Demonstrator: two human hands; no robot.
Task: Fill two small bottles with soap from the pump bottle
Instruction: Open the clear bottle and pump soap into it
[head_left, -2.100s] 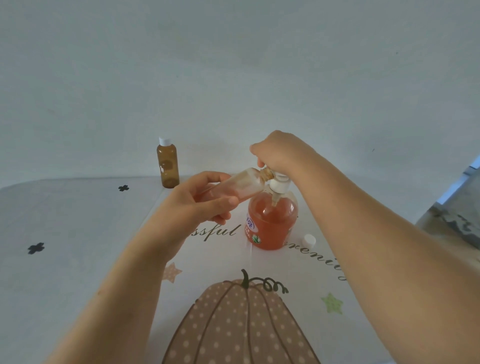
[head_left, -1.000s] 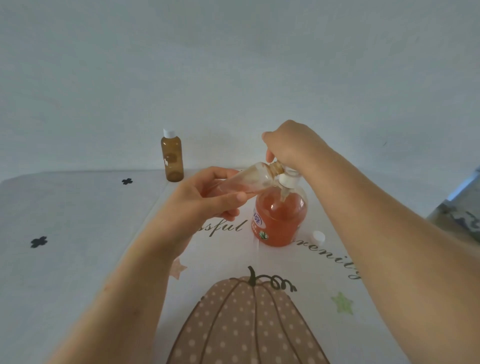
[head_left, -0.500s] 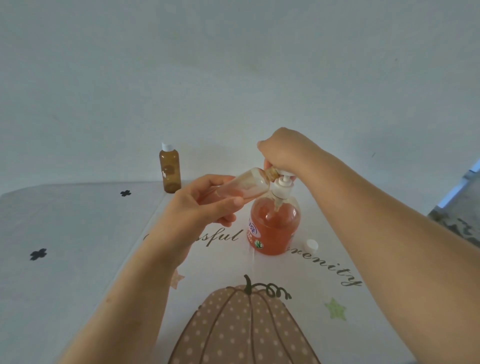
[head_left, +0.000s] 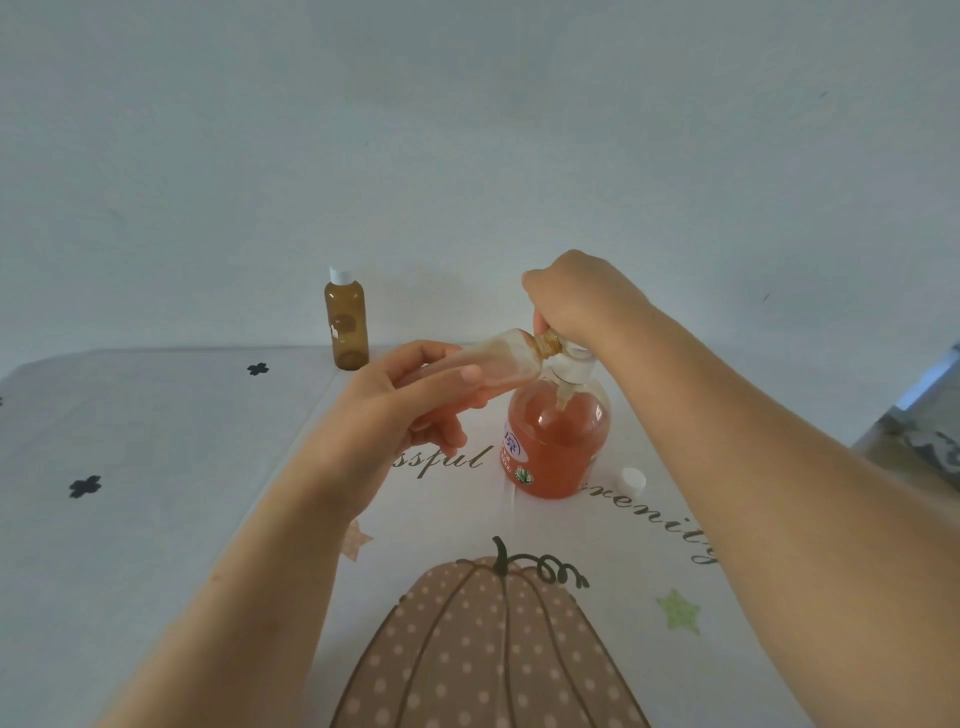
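Since half a second ago little has shifted: the right hand (head_left: 576, 296) sits a touch lower on the pump top, and less of the white stem shows. On a table (head_left: 156, 467) with a pale printed cloth, a brown bottle (head_left: 346, 325) with a white cap stands upright at the far edge, left of centre, well apart from both hands. Next, the left hand (head_left: 395, 410) grips a small bottle (head_left: 498, 364) between thumb and curled fingers. It is held in the air and tipped nearly level, its open neck up against the pump's spout. Right of it, a pump bottle (head_left: 556, 441) of orange soap stands near the middle of the far edge. Above it, the right hand is curled over the pump top, grasping it. Furthest right — a loose white cap (head_left: 632, 479) lies on the table just beside the pump bottle's base. A dotted pumpkin picture (head_left: 488, 649) fills the near edge.
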